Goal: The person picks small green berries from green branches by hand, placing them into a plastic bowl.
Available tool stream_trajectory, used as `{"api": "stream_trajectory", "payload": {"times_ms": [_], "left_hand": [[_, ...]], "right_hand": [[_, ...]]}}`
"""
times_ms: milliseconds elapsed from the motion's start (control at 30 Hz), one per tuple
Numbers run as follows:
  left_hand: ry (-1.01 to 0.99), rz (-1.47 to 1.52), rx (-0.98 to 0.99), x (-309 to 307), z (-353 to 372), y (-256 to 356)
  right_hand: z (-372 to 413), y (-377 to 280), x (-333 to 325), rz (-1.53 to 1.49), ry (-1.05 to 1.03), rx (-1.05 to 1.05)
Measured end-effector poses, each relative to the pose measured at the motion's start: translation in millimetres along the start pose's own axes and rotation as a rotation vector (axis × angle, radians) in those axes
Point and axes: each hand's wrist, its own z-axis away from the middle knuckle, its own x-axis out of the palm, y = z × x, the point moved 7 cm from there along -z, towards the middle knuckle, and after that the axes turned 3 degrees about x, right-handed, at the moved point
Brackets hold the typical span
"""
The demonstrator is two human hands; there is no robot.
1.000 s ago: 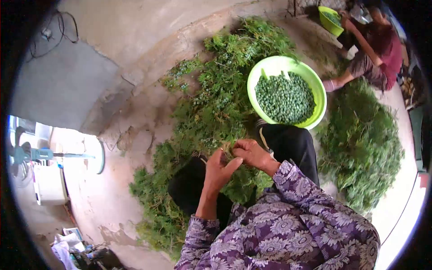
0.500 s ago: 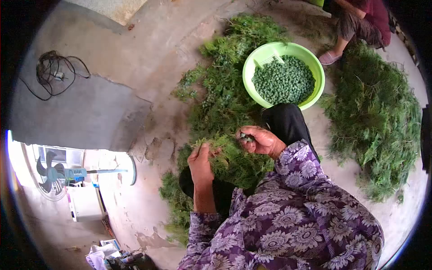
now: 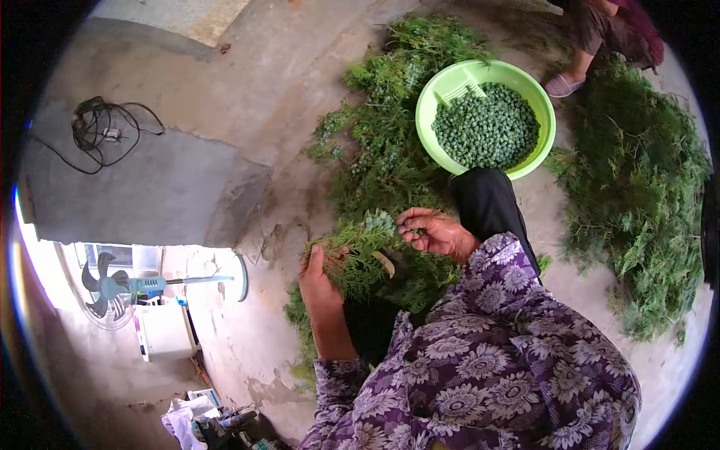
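In left hand [image 3: 319, 279], a green sprig [image 3: 358, 251]

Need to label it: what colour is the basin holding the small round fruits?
Lime green; the basin shows best in the head view.

We see a smooth, glossy plastic basin [image 3: 431, 97] holding matt, pebbly berries [image 3: 486, 129]. The sprig [image 3: 352, 253] looks feathery and dull. Our sleeve [image 3: 487, 360] is soft printed cloth. The concrete floor [image 3: 262, 90] is rough, cracked and patchy.
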Motion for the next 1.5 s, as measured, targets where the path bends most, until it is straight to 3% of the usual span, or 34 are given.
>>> {"api": "stream_trajectory", "payload": {"times_ms": [200, 467, 533, 733, 833, 867, 933, 1000, 1067, 1133, 1267, 1333, 1433, 1500], "left_hand": [[-0.044, 0.042, 0.018, 14.0, 13.5, 3.6], [-0.189, 0.063, -0.153, 26.9, 26.1, -22.7], [-0.173, 0.072, -0.21, 19.3, 26.8, -33.1], [-0.026, -0.241, 0.036, -21.3, 9.4, -27.3], [-0.164, -0.673, 0.349, -10.3, 6.7, -20.5], [-0.18, -0.673, 0.336, 2.6, 14.9, -14.3], [-0.432, -1.01, 0.438, 51.0, 38.2, -15.2], [-0.595, -0.987, 0.435, 62.6, 36.7, -43.4], [-0.784, -0.706, 0.051, 67.0, 36.3, -68.6], [-0.816, -0.69, -0.035, 68.3, 40.7, -68.3], [-0.808, -0.673, -0.153, 63.3, 44.0, -71.9], [-0.799, -0.668, -0.19, 57.4, 41.0, -78.5], [-0.691, -0.615, -0.185, 48.4, 36.2, -76.0], [-0.499, -0.54, -0.259, 39.0, 35.6, -68.4]], "right_hand": [[5.3, 5.3, -2.7, 0.012, 0.149, 0.051], [-2.9, 18.5, -18.3, -0.049, 0.044, 0.095], [-4.7, 17.7, -28.6, -0.028, 0.127, 0.061], [21.6, -4.2, 1.5, 0.034, 0.175, 0.019], [17.8, -1.1, 0.9, 0.034, 0.072, 0.04], [20.9, -4.5, 3.9, 0.025, 0.089, 0.035], [29.8, -5.6, 13.8, 0.155, 0.087, 0.075], [43.5, -23.4, 35.4, 0.805, -0.269, -0.808], [11.6, 3.7, 2.5, 0.02, -0.058, 0.021], [21.6, -2.3, 6.1, -0.011, 0.032, -0.006], [13.3, -2.6, 8.9, 0.026, -0.099, -0.029], [13.1, -1.1, 2.2, 0.113, -0.001, -0.028], [12.0, -0.3, -4.8, 0.121, -0.055, 0.055], [11.1, -2.7, 2.1, 0.018, -0.13, 0.042]]}}
